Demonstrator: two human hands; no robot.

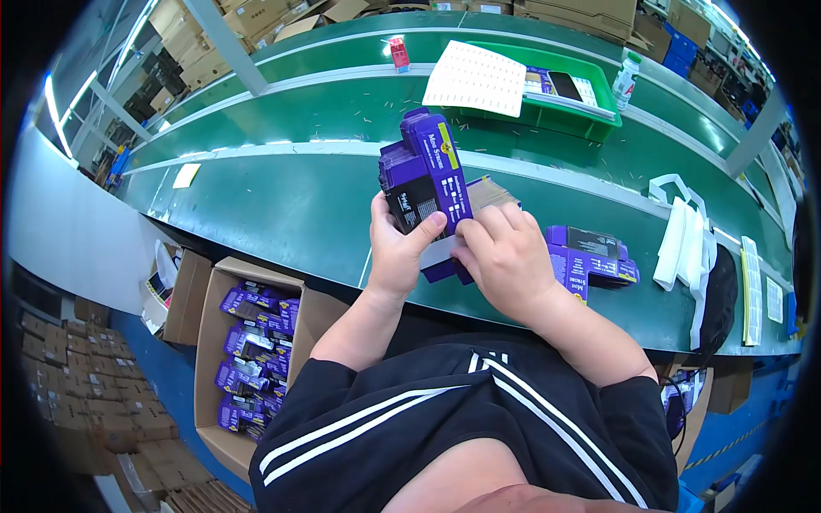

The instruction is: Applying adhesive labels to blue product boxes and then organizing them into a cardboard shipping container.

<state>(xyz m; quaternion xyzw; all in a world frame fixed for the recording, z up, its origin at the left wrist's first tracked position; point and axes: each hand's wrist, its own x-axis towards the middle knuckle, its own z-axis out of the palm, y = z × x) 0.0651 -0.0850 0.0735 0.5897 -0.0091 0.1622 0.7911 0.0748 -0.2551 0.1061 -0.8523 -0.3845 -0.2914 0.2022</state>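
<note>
My left hand (pixel 400 248) is closed around a stack of flat purple-and-black printed cartons (pixel 425 175), tilted up over the near table edge, its thumb across the front one. My right hand (pixel 505 256) has its thumb and bent fingers pinched at the lower right of the same stack, by a pale flap (pixel 439 251). Exactly what those fingertips grip is partly hidden. Beyond my right knuckles lies a pack of thin brownish sheets or cards (pixel 492 192). To the right of my right wrist, more flat purple cartons (pixel 590 256) rest on the green table.
An open cardboard box (pixel 205 359) of purple cartons stands at lower left. A green tray (pixel 590 126) with papers and a phone sits at the back, a white sheet (pixel 475 79) over its left end. Nearby stand a bottle (pixel 626 81) and red pack (pixel 399 55). White bags (pixel 680 239) lie right.
</note>
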